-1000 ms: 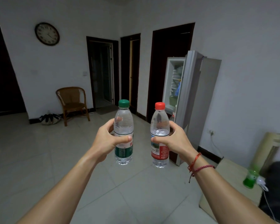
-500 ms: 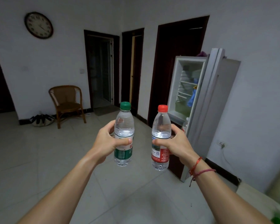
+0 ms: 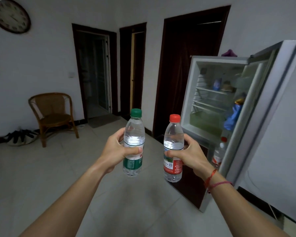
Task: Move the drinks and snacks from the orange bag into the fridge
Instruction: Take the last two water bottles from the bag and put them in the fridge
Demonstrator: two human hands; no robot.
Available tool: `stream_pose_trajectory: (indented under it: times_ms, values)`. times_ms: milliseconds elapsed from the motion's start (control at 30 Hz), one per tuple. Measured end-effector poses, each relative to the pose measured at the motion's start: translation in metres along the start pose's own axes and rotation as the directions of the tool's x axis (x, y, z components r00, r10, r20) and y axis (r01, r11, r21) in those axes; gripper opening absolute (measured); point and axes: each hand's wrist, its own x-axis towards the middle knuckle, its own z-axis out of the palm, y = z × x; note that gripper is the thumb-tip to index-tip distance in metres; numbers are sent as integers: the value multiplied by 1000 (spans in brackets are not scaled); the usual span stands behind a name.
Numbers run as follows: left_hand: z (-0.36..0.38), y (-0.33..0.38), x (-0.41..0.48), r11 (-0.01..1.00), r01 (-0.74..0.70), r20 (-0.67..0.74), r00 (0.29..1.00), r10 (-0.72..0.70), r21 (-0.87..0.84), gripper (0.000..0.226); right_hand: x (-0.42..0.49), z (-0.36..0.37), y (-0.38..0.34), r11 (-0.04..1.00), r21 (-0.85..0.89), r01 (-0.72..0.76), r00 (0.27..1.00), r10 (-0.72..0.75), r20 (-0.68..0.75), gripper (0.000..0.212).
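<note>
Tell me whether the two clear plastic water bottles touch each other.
Apart. The head view shows floor between the green-capped bottle and the red-capped bottle.

No wording can be read: the print on the green bottle label (image 3: 132, 164) and red bottle label (image 3: 173, 165) is too blurred.

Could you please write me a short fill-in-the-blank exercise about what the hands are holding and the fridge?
1. The left hand holds a bottle with a ____ cap.
2. The right hand holds a bottle with a ____ cap.
3. The fridge door stands ____.
4. Against the wall under the clock stands a wicker ____.

Missing words: green; red; open; chair
</note>
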Motion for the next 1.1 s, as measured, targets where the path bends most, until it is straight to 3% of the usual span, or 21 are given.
stream_pose_trajectory:
  times_ms: [767,1100]
  values:
    - [-6,-136,392,992,125,89,988,-126,12,60,397,33,70,999,35,14,999,-13,-33,56]
    - [14,-172,563,995,80,108,991,-85,52,55,569,13,100,1000,-13,-22,998,21,-65,64]
